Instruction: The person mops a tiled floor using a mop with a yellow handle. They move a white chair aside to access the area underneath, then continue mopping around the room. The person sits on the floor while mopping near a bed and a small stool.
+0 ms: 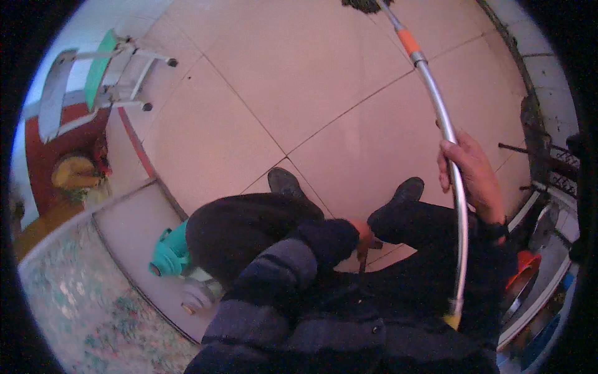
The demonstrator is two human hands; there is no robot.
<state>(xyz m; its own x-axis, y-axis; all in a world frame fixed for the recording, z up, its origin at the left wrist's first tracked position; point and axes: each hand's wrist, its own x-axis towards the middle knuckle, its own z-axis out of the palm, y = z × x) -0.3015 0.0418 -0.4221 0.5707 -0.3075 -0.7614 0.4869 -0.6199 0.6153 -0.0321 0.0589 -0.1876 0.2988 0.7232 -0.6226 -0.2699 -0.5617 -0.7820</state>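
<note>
A long silvery mop pole (443, 115) with an orange collar slants up the right side of the picture. Its dark, shaggy mop head (362, 5) is on the floor at the top edge and partly cut off. My right hand (473, 171) is closed round the middle of the pole, thumb lying along it. The pole's lower end, yellowish at the tip, reaches my right side. Low between my knees, my left hand (363, 235) is closed around something small and dark that I cannot make out. My left sleeve partly covers it.
Beige floor tiles (330, 81) lie ahead. At the left are a folding chair (103, 78) with a green seat, a turquoise bottle-like container (171, 252) and a table with a patterned cover (112, 305). A metal rack (554, 234) and a red bowl (525, 268) stand at the right.
</note>
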